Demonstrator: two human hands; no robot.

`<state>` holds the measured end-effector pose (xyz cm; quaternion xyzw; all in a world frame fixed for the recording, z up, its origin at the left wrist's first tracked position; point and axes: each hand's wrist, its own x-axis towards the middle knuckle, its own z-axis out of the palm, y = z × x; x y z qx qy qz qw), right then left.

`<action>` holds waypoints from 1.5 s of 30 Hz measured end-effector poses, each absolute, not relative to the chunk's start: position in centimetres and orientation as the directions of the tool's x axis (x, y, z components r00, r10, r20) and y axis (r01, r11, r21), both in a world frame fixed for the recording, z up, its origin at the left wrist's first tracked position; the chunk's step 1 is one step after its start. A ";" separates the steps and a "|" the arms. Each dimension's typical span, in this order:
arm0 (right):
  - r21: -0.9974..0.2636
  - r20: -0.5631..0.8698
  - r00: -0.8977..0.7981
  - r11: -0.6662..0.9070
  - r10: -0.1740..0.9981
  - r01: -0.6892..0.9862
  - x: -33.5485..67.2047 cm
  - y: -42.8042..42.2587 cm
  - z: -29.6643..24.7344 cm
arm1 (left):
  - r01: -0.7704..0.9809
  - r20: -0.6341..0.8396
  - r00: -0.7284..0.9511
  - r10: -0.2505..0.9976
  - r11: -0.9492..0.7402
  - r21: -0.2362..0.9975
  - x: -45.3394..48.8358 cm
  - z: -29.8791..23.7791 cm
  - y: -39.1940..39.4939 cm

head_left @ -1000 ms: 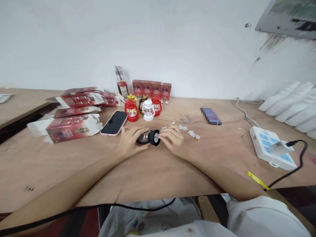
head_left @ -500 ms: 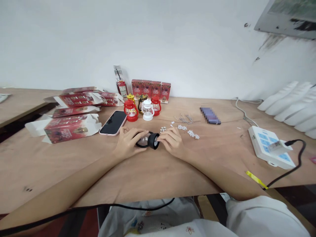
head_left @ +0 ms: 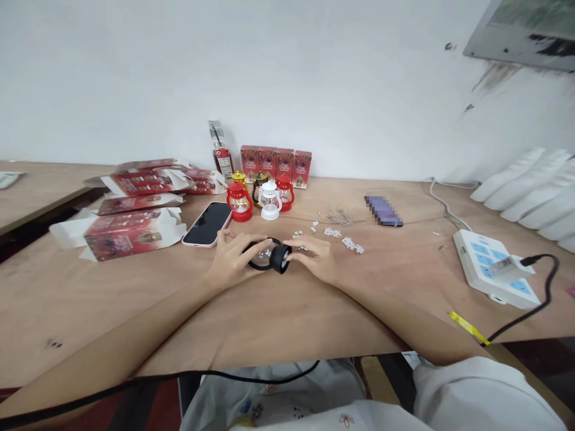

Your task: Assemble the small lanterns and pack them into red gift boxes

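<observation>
My left hand (head_left: 233, 258) is closed around the clear body of a small black lantern (head_left: 277, 258), which lies tilted on its side with its base turned to the right. At that open base, the thumb and fingers of my right hand (head_left: 318, 258) are pinched together, touching the white inside. Whatever they pinch is too small to tell. Just behind my right fingers lie several button cells (head_left: 297, 233), partly covered by the hand. Small white plastic pieces (head_left: 353, 245) and thin metal wire handles (head_left: 336, 216) are spread beyond it.
Behind my hands stand several finished small lanterns, including a white lantern (head_left: 270, 202) and a red lantern (head_left: 239, 202). Red printed boxes (head_left: 276, 166) line the wall; unfolded cartons (head_left: 130, 233) lie left. A phone (head_left: 207, 224), another phone (head_left: 383, 211) and a power strip (head_left: 494, 266) are nearby.
My right hand has shifted slightly, its fingers now straighter and covering some of the button cells. The lantern stays in my left hand, almost unmoved.
</observation>
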<state>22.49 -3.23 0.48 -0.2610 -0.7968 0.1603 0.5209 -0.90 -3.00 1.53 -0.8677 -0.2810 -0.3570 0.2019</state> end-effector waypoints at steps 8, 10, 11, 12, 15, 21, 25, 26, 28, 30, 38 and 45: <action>-0.519 0.766 -0.315 0.828 0.561 0.213 22.2 -3.3 0.7 | 0.630 0.720 0.597 0.354 -0.763 -0.148 -0.8 1.5 -3.1; -0.513 0.753 -0.338 0.826 0.564 0.234 22.3 -3.2 0.8 | 0.645 0.703 0.589 0.400 -0.756 -0.110 -0.8 1.4 -3.0; -0.507 0.743 -0.361 0.826 0.563 0.245 22.5 -3.0 0.9 | 0.651 0.695 0.584 0.418 -0.753 -0.094 -0.8 1.4 -3.0; -0.500 0.731 -0.382 0.825 0.565 0.262 22.9 -2.7 1.0 | 0.653 0.693 0.580 0.427 -0.753 -0.083 -0.8 1.4 -3.0; -0.464 0.703 -0.352 0.775 0.617 0.430 25.2 -0.9 1.4 | 0.638 0.716 0.569 0.405 -0.767 -0.072 -0.9 1.5 -2.9; -0.190 0.547 -0.057 0.190 0.835 0.963 31.7 3.4 1.1 | 0.646 0.783 0.475 0.401 -0.764 -0.001 -1.0 1.7 -2.9; -0.130 0.438 0.006 0.057 0.899 0.990 33.4 4.1 0.5 | 0.676 0.761 0.436 0.481 -0.733 0.075 -0.9 1.4 -2.8; -0.140 0.436 0.005 0.063 0.900 0.988 33.4 4.1 0.5 | 0.680 0.755 0.436 0.490 -0.729 0.080 -0.9 1.4 -2.7; -0.157 0.433 0.003 0.072 0.901 0.985 33.4 4.1 0.5 | 0.686 0.750 0.434 0.498 -0.723 0.083 -1.0 1.3 -2.6; -0.180 0.438 0.009 0.078 0.899 0.980 33.4 4.2 0.5 | 0.685 0.755 0.436 0.490 -0.725 0.074 -1.0 1.4 -2.5; -0.413 0.519 0.213 0.025 0.828 0.911 33.9 4.3 1.2 | 0.706 0.791 0.318 0.523 -0.688 0.171 -0.7 2.0 -3.0; -0.649 0.669 0.426 0.199 0.609 0.734 33.4 3.9 2.5 | 0.447 0.604 -0.010 0.797 -0.536 0.716 -0.2 1.3 -1.8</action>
